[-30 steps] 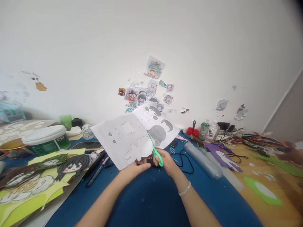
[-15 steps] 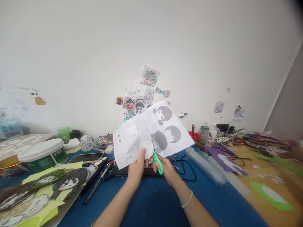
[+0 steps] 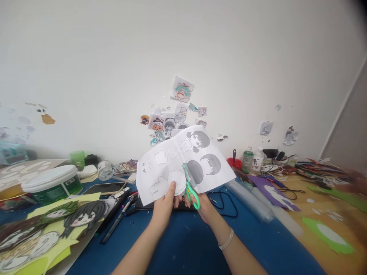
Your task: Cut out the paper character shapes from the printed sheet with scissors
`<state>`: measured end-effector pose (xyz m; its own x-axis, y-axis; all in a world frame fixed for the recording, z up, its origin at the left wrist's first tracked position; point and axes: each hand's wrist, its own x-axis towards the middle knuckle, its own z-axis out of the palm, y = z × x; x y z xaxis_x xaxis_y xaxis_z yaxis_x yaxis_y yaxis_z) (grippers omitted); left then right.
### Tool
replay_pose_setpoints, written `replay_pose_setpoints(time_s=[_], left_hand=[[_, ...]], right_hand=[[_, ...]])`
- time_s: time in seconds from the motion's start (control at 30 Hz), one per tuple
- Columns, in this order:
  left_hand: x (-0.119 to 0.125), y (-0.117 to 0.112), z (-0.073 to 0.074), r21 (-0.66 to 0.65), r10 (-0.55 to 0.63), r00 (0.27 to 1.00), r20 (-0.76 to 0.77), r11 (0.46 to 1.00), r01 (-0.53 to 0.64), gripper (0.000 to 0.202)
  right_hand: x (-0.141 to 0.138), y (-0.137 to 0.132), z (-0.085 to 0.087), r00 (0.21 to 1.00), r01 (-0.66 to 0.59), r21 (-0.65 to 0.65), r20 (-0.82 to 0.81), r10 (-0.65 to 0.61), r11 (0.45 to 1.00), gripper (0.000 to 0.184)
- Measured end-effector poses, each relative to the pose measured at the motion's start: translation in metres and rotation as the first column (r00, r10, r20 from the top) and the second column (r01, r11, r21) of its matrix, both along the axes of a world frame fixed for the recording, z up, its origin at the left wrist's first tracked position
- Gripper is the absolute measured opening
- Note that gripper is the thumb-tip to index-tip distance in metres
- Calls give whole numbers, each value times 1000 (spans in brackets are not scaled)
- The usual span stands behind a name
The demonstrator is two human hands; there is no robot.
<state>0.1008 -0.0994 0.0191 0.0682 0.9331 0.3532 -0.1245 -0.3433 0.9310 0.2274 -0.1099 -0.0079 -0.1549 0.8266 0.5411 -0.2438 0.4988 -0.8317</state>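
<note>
Aloft, printed white paper [image 3: 176,162] is being pinched by the left hand [image 3: 163,209], green loop-handled scissors [image 3: 187,186] by the right hand [image 3: 204,208]; sagging-induced miscuts are being risked.

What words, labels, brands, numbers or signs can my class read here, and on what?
"喝开水": white label on the clear bottle.
Too small or blurred to read: green label on the neighbouring bottle; pale panel on the tub.
None legible on the printed sheet.

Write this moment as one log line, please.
left hand: holding sheet | right hand: holding scissors | blades: beside dark drawing | bracelet: right wrist
</note>
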Motion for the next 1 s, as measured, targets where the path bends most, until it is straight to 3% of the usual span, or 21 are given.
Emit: replay_pose_setpoints(time_s=[0.17,0.47,0.7,1.0], left_hand=[[1,-2,3,-4,-28,996,81,1000,29,40],[-3,2,2,-5,-22,999,34,1000,22,42],[-7,8,-3,22,-135,990,49,991,134,39],[-1,-3,8,54,-72,992,101,996,67,41]], right_hand=[[-1,-2,2,1000,10,1,26,-10,1000,34],[4,1,-4,997,20,-15,70,-19,1000,37],[7,-4,-1,990,5,1,138,-5,1000,42],[5,-3,-2,995,-7,-53,97,12,999,40]])
